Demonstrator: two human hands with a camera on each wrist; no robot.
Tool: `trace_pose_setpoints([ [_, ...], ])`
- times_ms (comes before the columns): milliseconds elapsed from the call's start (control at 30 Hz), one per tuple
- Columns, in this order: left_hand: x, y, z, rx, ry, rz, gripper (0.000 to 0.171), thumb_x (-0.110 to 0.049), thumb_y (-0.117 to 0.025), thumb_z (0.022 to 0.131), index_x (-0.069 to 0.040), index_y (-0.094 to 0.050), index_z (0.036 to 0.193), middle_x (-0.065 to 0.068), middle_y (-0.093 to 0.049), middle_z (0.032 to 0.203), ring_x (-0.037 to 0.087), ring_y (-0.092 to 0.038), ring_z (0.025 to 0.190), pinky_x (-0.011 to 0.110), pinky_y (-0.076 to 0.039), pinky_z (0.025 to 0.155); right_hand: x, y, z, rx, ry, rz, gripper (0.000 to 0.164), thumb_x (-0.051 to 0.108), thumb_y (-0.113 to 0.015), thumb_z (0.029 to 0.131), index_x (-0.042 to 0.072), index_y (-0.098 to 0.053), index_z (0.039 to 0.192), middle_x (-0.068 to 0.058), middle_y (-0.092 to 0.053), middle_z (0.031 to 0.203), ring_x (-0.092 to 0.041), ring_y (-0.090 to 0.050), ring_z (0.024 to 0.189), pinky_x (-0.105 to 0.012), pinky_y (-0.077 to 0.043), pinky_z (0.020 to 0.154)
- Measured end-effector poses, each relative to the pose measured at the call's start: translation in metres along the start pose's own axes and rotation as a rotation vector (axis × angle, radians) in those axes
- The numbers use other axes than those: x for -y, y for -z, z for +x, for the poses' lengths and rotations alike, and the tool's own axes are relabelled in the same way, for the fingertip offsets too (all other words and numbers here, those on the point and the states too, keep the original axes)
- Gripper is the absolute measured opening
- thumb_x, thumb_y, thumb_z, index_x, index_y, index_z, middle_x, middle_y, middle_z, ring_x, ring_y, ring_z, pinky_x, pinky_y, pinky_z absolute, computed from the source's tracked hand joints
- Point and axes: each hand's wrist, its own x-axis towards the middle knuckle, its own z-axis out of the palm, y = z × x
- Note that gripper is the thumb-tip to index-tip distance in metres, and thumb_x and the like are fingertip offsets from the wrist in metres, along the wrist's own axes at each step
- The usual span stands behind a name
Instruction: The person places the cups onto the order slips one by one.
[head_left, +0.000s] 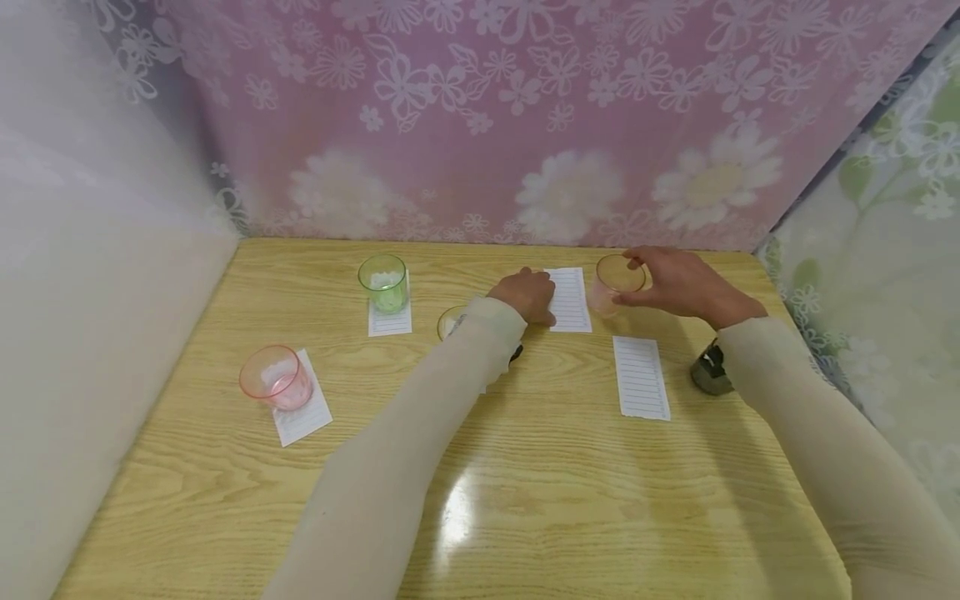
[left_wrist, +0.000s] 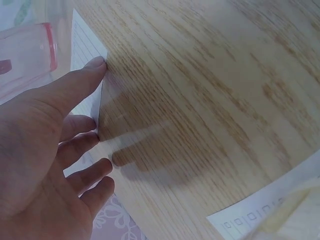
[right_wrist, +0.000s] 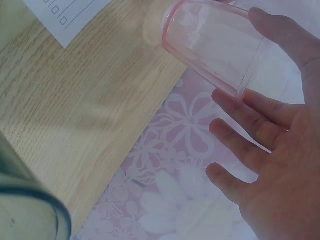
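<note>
1. The left hand [head_left: 522, 293], near the centre of the frame, has thumb and fingers spread apart, their tips touching the edge of a white lined rectangular paper slip [head_left: 572, 300] that lies right of centre.
2. The right hand [head_left: 678, 283], at centre right, keeps its grip partly closed: thumb and fingertips pinch a see-through pinkish cup with an orange-looking rim [head_left: 609, 293] at its rim end, with the other fingers spread.
3. That cup is upright, just right of the slip the left hand touches; whether its base meets the table [head_left: 562, 500] is hard to tell.
4. A second white lined slip [head_left: 641, 379] lies lower, right of centre; beside it, a dark see-through cup [head_left: 708, 377] is partly hidden by the right sleeve [head_left: 795, 400].
5. Left of centre, a see-through green cup [head_left: 386, 290] stands on a white lined slip [head_left: 390, 326].
6. At lower left, a see-through pink-red cup [head_left: 277, 383] partly covers another slip [head_left: 311, 417].
7. A yellow-rimmed cup [head_left: 447, 323] shows only partly behind the left sleeve [head_left: 420, 433].
</note>
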Motion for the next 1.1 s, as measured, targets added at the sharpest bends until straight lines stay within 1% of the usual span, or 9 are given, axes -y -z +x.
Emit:
trace_pose_setpoints([
  [100, 0.0, -0.002, 0.002, -0.004, -0.011, -0.001, 0.051, -0.041, -0.069, 0.108, -0.013, -0.063, 0.151, 0.003, -0.053, 0.163, 0.026, -0.05, 0.147, 0.042, -0.051, 0.117, 0.002, 0.0, 0.0, 0.0, -0.001, 0.009, 0.087, 0.052, -0.077, 0.1, -0.003, -0.047, 0.16, -0.026, -0.065, 0.145, -0.047, -0.062, 0.13, -0.069, -0.05, 0.105],
  [367, -0.001, -0.004, 0.006, -0.006, -0.031, 0.001, 0.039, -0.043, -0.068, 0.109, -0.016, -0.07, 0.137, 0.002, -0.054, 0.162, 0.026, -0.049, 0.146, 0.043, -0.05, 0.118, 0.006, 0.0, 0.002, -0.009, 0.017, 0.024, 0.086, 0.052, -0.078, 0.1, -0.003, -0.048, 0.159, -0.026, -0.065, 0.145, -0.047, -0.063, 0.13, -0.068, -0.051, 0.104],
  [467, -0.003, -0.004, 0.006, -0.019, -0.036, 0.006, 0.04, -0.043, -0.068, 0.108, -0.015, -0.069, 0.137, 0.002, -0.055, 0.161, 0.026, -0.05, 0.145, 0.043, -0.05, 0.118, 0.007, 0.0, 0.004, -0.009, 0.016, 0.027, 0.085, 0.052, -0.077, 0.1, -0.002, -0.048, 0.159, -0.025, -0.065, 0.146, -0.047, -0.062, 0.132, -0.067, -0.051, 0.105],
  [700, -0.006, -0.005, 0.005, -0.04, -0.043, 0.012, 0.051, -0.046, -0.067, 0.109, -0.014, -0.064, 0.149, 0.001, -0.05, 0.168, 0.026, -0.048, 0.15, 0.042, -0.048, 0.122, 0.012, 0.0, 0.01, -0.006, 0.025, 0.036, 0.087, 0.053, -0.078, 0.099, -0.002, -0.048, 0.159, -0.026, -0.065, 0.146, -0.047, -0.06, 0.135, -0.068, -0.049, 0.109],
  [767, -0.007, -0.006, 0.006, -0.04, -0.042, 0.015, 0.052, -0.047, -0.067, 0.109, -0.015, -0.064, 0.149, 0.001, -0.049, 0.169, 0.026, -0.048, 0.151, 0.041, -0.048, 0.122, 0.013, -0.001, 0.011, -0.003, 0.024, 0.033, 0.088, 0.054, -0.078, 0.099, -0.002, -0.048, 0.159, -0.026, -0.065, 0.146, -0.048, -0.06, 0.135, -0.068, -0.049, 0.109],
  [933, -0.007, -0.007, 0.008, -0.034, -0.03, 0.016, 0.057, -0.049, -0.066, 0.109, -0.015, -0.061, 0.155, 0.001, -0.047, 0.17, 0.026, -0.045, 0.155, 0.041, -0.046, 0.124, 0.015, -0.004, 0.016, -0.009, 0.029, 0.026, 0.086, 0.051, -0.078, 0.099, -0.002, -0.048, 0.159, -0.026, -0.065, 0.146, -0.047, -0.061, 0.133, -0.067, -0.049, 0.11],
  [1100, -0.007, -0.008, 0.009, -0.029, -0.036, 0.009, 0.06, -0.05, -0.065, 0.109, -0.014, -0.059, 0.157, 0.001, -0.046, 0.17, 0.026, -0.044, 0.156, 0.041, -0.045, 0.125, 0.019, -0.006, 0.018, -0.009, 0.043, 0.028, 0.083, 0.047, -0.079, 0.099, -0.002, -0.048, 0.159, -0.026, -0.065, 0.146, -0.047, -0.061, 0.133, -0.067, -0.049, 0.111],
])
